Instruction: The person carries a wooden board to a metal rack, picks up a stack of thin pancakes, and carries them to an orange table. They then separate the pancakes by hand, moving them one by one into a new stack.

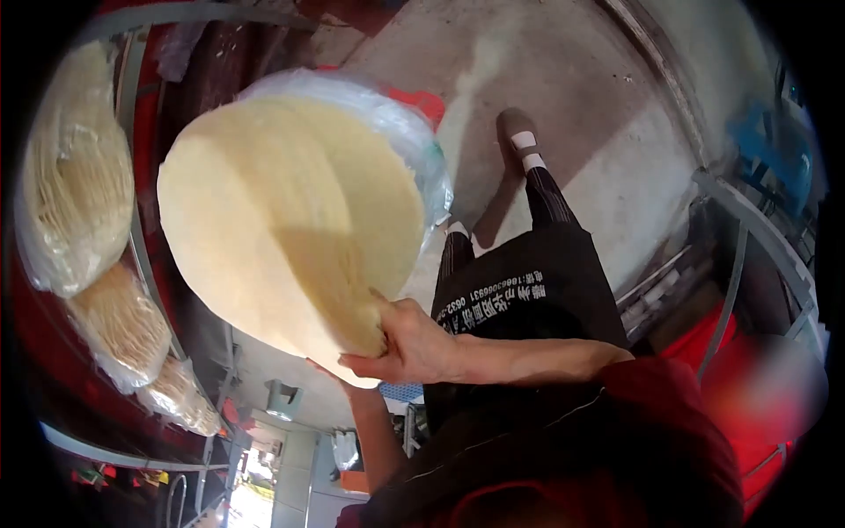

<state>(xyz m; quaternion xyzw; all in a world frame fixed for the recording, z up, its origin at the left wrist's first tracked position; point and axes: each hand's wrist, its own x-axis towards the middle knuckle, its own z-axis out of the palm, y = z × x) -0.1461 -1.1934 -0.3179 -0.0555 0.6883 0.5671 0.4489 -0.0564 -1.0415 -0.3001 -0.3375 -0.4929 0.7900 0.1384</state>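
Concrete floor (572, 97), noodle bags (75, 176) beside flatbread stack (282, 202)

Person's R hand (409, 341) clamps the lower edge of a stack of thin round flatbreads (290, 211), tilted up toward the camera, w/ a clear plastic bag (414, 132) bunched behind its top. L hand (350, 389) reaches under the same edge, mostly hidden. Below: black apron w/ white print (528, 290), a shoe (519, 132) on the concrete floor (581, 79). At left, three bagged bundles of pale noodle-like strands (75, 167) on a red rack (40, 352).
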